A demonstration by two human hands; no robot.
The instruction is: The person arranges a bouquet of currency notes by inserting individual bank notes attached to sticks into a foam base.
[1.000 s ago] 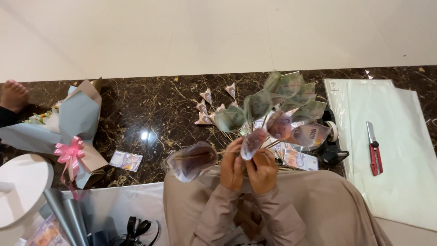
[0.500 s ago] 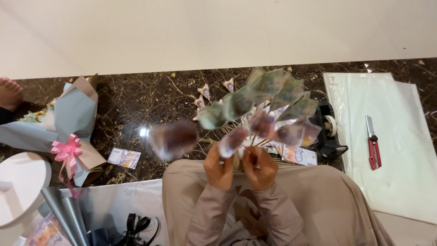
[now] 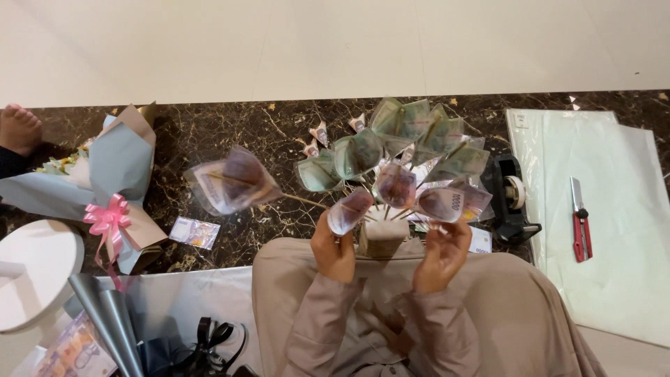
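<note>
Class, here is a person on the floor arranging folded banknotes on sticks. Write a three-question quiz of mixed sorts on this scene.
1. True or false: the red cutter lies on the white paper sheets.
2. The pink ribbon ties: A the wrapped bouquet; B the tape dispenser; C the cutter.
3. Which hand holds the stick with the folded banknote leaning out sideways?

Key: 1 true; 2 A; 3 the left hand.

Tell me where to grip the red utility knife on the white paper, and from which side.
Grip the red utility knife by its red handle, the end nearer the person, coming from above with fingers across its narrow width. It lies flat on the white paper, its bare blade pointing away toward the wall, so approaching from the near end probably keeps the hands off the edge.
</note>
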